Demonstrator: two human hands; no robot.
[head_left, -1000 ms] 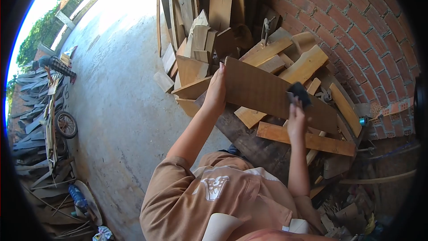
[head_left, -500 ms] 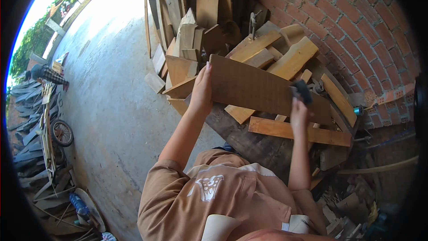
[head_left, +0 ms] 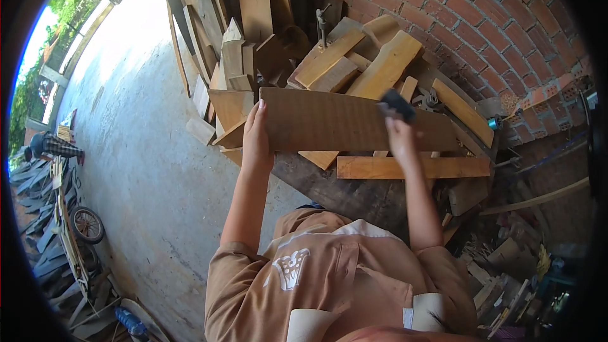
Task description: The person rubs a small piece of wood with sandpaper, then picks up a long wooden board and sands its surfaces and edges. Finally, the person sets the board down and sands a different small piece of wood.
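Outdoors, against a rough red brick wall, a long thin board lies across a dark, worn workbench. The board is dull dark brown with a matt, even face, straight along its lower edge and cut square at the left end, and it narrows slightly to the right. It sits in the middle of the view, on top of a pale, flat plank with clean sawn edges.

The left hand is closed round the board's left end, its fingers lying close together along the edge with the nails showing. The right hand pinches a small dark block between its fingers. The block is matt black, roughly rectangular, and pressed against the board's upper edge towards the right end. Its underside cannot be made out.

Behind the board is a heap of offcuts: honey-coloured slabs, wedges and short blocks, some smooth and some with wavy natural edges. Taller planks lean upright against the wall. To the left the grey concrete floor is stained and smooth, with a spoked wheel well away among weathered grey timbers.
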